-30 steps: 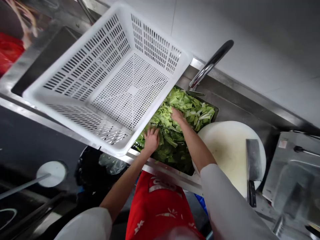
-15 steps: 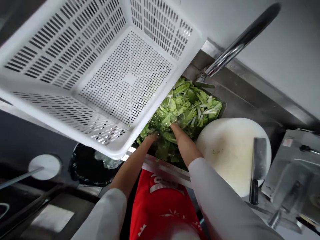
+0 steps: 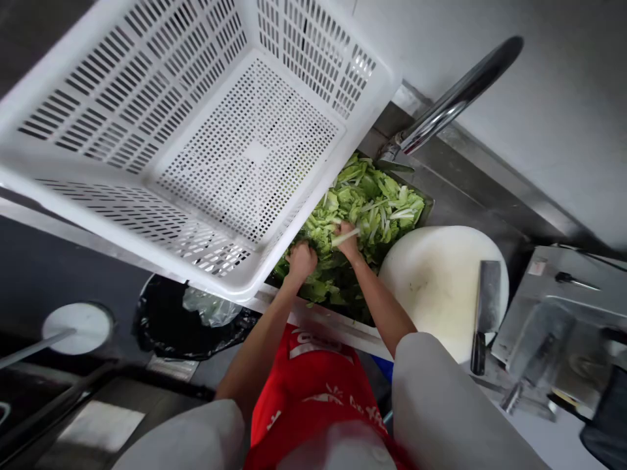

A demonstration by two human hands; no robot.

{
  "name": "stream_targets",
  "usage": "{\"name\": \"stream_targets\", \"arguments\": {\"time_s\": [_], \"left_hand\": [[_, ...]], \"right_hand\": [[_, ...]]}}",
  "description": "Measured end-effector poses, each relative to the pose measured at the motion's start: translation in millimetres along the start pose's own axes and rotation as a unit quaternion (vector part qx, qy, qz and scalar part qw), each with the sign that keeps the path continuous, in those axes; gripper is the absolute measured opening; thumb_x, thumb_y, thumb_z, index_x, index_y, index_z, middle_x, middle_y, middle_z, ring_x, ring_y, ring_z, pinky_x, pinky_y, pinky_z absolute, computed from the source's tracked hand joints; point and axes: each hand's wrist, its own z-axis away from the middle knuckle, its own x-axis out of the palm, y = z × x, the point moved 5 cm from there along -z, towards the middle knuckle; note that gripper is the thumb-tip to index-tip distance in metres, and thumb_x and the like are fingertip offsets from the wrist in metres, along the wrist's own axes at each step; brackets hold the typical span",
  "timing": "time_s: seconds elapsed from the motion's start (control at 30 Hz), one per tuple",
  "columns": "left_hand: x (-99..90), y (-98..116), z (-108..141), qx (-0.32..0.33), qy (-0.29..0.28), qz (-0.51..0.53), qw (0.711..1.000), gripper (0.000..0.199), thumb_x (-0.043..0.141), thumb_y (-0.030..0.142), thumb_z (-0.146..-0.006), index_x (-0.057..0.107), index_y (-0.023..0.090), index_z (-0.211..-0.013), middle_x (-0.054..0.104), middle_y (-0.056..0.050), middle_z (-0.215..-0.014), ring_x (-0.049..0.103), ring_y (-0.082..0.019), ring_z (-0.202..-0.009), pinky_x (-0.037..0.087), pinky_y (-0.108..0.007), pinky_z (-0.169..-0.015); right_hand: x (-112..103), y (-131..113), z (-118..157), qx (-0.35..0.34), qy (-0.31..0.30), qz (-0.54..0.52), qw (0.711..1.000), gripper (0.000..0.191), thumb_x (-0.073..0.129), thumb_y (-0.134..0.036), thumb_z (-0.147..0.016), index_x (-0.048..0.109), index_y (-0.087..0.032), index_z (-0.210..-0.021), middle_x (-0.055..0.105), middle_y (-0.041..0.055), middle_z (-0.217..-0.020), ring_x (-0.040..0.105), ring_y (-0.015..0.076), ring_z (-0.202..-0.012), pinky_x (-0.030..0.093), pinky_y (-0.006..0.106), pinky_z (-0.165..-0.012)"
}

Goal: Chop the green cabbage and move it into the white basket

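Note:
Cut leafy greens (image 3: pixel 367 189) with pale stalks fill the sink (image 3: pixel 333 326) in front of me, and the leaves near my body look dark and wet. My left hand (image 3: pixel 302 258) is closed at the near left of the pile, fingers curled round some greens that it mostly hides. To its right, my right hand (image 3: pixel 347 241) is closed on more greens, with a pale stalk lying across its fingers. Both hands are at the top of the heap, a short distance apart.
A large white slotted basket (image 3: pixel 255 151) stands left of the greens. A round cutting board (image 3: pixel 435 287) with a cleaver (image 3: pixel 488 300) is at the right. A chrome faucet (image 3: pixel 450 108) rises behind. At lower left is a black-lined bin (image 3: pixel 166 326).
Both hands were sunk among the wet greens with their fingers hidden. They have come up to the surface, closed, with greens in them. The view has shifted slightly.

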Motion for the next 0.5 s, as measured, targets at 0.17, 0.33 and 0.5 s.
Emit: {"name": "stream_targets", "arguments": {"time_s": [0.17, 0.33, 0.5], "left_hand": [[-42.5, 53, 31, 0.155, 0.151, 0.138, 0.967, 0.050, 0.050, 0.017, -0.096, 0.059, 0.012, -0.145, 0.059, -0.016, -0.144, 0.055, -0.025, -0.137, 0.044, -0.039, -0.118], [-44.9, 82, 9, 0.272, 0.049, 0.120, 0.953, 0.039, 0.053, 0.016, -0.094, 0.073, 0.016, -0.127, 0.068, -0.011, -0.126, 0.063, -0.024, -0.120, 0.049, -0.039, -0.112], [-44.6, 50, -13, 0.129, 0.093, 0.013, 0.987, 0.033, 0.053, 0.023, -0.098, 0.076, 0.016, -0.121, 0.067, -0.014, -0.128, 0.058, -0.032, -0.126, 0.042, -0.048, -0.117]], "right_hand": [[-39, 2, 39, -0.036, 0.080, -0.085, 0.992, 0.044, 0.032, -0.031, -0.103, 0.072, -0.013, -0.104, 0.072, 0.0092, -0.094, 0.065, 0.0206, -0.088, 0.050, 0.027, -0.083], [-50, 8, 60, -0.070, 0.045, -0.135, 0.987, 0.046, 0.035, -0.039, -0.104, 0.072, -0.013, -0.114, 0.074, 0.0090, -0.101, 0.067, 0.0216, -0.094, 0.052, 0.028, -0.086], [-60, 37, 43, 0.027, 0.029, 0.038, 0.999, 0.054, 0.043, -0.022, -0.098, 0.054, -0.007, -0.149, 0.060, 0.0211, -0.142, 0.054, 0.0316, -0.134, 0.044, 0.045, -0.114]]}}
